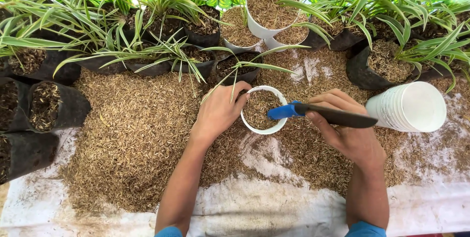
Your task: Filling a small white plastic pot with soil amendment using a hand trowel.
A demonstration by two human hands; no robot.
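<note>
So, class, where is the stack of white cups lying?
In the head view, the stack of white cups lies on its side at the right, on the husk pile, just beyond the right hand.

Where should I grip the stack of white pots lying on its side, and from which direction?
Take the stack of white pots across its round body, from above. It lies tipped over on the husks, base end facing the camera, so its curved side is exposed, though a black bag crowds its far end.

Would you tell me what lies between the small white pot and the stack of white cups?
In the head view, the right hand and its blue-handled tool lie between small white pot and stack of white cups, above husk-strewn ground.
</note>
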